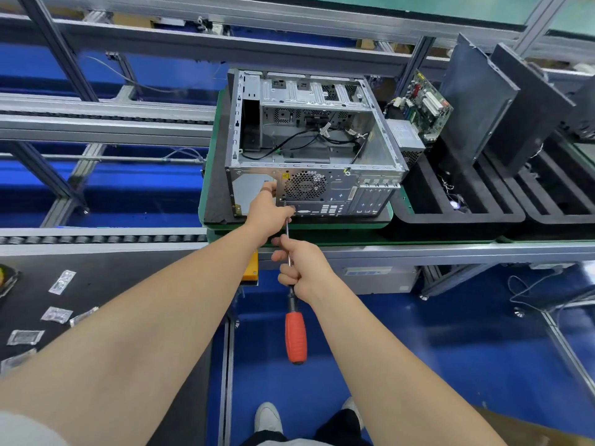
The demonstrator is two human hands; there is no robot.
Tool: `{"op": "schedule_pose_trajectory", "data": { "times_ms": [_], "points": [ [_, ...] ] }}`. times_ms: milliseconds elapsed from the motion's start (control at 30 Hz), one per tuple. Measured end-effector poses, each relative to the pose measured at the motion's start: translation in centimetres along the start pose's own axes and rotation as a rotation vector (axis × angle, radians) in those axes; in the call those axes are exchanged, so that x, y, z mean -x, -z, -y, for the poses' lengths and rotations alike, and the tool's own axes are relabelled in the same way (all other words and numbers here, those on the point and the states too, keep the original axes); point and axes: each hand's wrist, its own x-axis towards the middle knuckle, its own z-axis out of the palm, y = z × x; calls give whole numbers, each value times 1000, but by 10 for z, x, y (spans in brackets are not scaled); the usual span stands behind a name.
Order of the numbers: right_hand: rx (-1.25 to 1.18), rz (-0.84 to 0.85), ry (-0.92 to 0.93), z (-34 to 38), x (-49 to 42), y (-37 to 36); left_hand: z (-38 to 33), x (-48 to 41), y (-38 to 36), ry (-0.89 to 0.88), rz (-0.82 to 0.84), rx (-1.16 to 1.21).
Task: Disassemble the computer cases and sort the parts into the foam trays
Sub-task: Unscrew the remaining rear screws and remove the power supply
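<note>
Right grip (301,272) clamped on screwdriver (295,336); left grip (272,210) at case (338,188) rear, closure unclear; foam trays (418,217) beside.

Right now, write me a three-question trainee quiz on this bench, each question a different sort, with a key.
1. True or false: the computer case lies open on top.
2. The right hand grips the screwdriver by: A its orange handle; B its metal shaft; C its tip.
3. Which part of the case does the left hand touch?
Key: 1 true; 2 B; 3 the rear panel, beside the fan grille.
</note>
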Motion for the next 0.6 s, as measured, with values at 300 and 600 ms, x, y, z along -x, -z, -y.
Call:
{"op": "schedule_pose_trajectory", "data": {
  "times_ms": [300,600],
  "points": [
    [-776,451,-126,4,9,13,-3,-5,-1,48,-10,143],
    [-272,155,-50,3,-6,9,1,-3,2,7,22,120]
  ]
}}
